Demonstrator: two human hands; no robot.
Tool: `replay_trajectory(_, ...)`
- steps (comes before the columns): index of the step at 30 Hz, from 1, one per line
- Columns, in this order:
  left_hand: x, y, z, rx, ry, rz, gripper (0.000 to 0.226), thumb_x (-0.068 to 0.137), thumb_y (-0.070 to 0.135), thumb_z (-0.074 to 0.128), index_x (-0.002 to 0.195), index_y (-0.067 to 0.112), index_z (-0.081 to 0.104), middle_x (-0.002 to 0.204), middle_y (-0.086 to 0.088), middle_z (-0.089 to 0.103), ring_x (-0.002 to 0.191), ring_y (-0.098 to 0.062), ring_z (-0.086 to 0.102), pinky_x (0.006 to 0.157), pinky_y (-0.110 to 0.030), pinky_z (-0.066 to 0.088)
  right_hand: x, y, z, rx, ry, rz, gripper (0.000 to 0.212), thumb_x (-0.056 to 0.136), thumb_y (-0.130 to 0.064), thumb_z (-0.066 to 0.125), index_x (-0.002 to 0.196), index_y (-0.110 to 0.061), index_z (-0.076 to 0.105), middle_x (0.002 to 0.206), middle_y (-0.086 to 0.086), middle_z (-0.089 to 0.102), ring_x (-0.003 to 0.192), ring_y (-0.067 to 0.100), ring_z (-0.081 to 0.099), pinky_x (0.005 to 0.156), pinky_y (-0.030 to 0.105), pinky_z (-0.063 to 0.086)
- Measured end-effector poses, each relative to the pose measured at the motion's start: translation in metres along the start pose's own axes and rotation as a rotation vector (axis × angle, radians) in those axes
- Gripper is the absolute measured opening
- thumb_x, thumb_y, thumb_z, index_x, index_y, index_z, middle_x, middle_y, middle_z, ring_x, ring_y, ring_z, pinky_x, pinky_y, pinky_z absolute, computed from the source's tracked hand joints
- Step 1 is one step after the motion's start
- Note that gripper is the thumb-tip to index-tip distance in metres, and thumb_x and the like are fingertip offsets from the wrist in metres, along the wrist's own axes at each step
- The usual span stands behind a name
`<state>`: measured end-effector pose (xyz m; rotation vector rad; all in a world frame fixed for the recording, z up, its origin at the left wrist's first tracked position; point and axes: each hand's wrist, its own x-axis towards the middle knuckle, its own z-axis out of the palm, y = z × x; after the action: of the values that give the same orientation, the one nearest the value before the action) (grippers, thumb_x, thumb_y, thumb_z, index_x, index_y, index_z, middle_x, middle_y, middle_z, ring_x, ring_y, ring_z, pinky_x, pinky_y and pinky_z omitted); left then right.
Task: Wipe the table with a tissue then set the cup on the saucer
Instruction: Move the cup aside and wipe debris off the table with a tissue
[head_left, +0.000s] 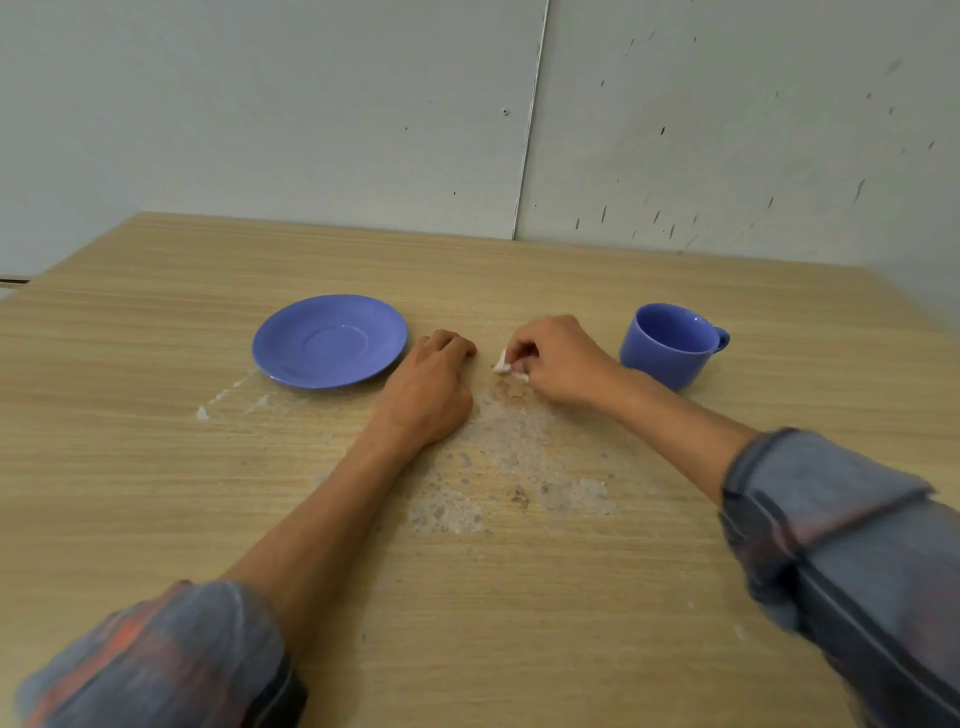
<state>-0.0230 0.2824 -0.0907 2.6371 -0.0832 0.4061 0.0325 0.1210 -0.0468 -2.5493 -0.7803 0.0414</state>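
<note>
We have one view, a wide-angle camera on the person's head. It looks forward and down across the table toward the wall behind, close enough that both forearms reach in from the bottom edge.

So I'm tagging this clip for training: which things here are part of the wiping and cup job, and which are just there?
Part of the job:
tissue, bunched in the right hand
cup
saucer
table, with pale smears

Just there:
left hand, resting closed on the table
wall
</note>
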Motion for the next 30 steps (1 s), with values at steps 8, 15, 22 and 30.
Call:
replay_trajectory(8,0.001,-0.002,0.0,-0.002,-0.019,0.014,0.047,0.076,0.005,0.044,0.121,0.007,0.056,0.129,-0.01,0.055,0.117,-0.026,0.049,0.097,-0.031,0.038,-0.001,-0.02,0.021,0.001,-0.004,-0.06,0.014,0.079,-0.002,0.069,0.088,-0.009,0.075,0.09,0.007,0.074,0.077,0.01,0.061,0.067,0.013,0.043)
replay_trajectory(15,0.001,-0.002,0.001,-0.003,-0.004,-0.002,0.048,0.08,0.005,0.04,0.127,0.007,0.053,0.133,-0.008,0.053,0.122,-0.023,0.046,0.101,-0.03,0.036,0.002,-0.009,0.008,-0.004,0.111,0.023,0.012,0.082,-0.001,0.066,0.091,-0.005,0.074,0.094,0.011,0.072,0.088,0.02,0.065,0.076,0.022,0.047)
replay_trajectory(22,0.002,-0.001,0.0,-0.01,-0.02,-0.012,0.05,0.079,0.005,0.041,0.128,0.009,0.051,0.135,-0.007,0.051,0.124,-0.023,0.045,0.103,-0.032,0.036,-0.011,0.006,-0.007,-0.049,0.01,0.007,0.016,0.082,0.003,0.063,0.089,-0.007,0.073,0.096,0.008,0.071,0.084,0.013,0.061,0.071,0.013,0.047)
replay_trajectory(30,0.002,-0.002,0.0,-0.009,-0.016,-0.003,0.047,0.077,0.006,0.045,0.123,0.006,0.054,0.129,-0.01,0.055,0.118,-0.026,0.048,0.098,-0.032,0.039,-0.007,-0.024,0.016,-0.018,-0.012,-0.06,0.017,0.078,0.005,0.062,0.085,-0.007,0.073,0.088,0.008,0.072,0.076,0.012,0.062,0.066,0.011,0.046)
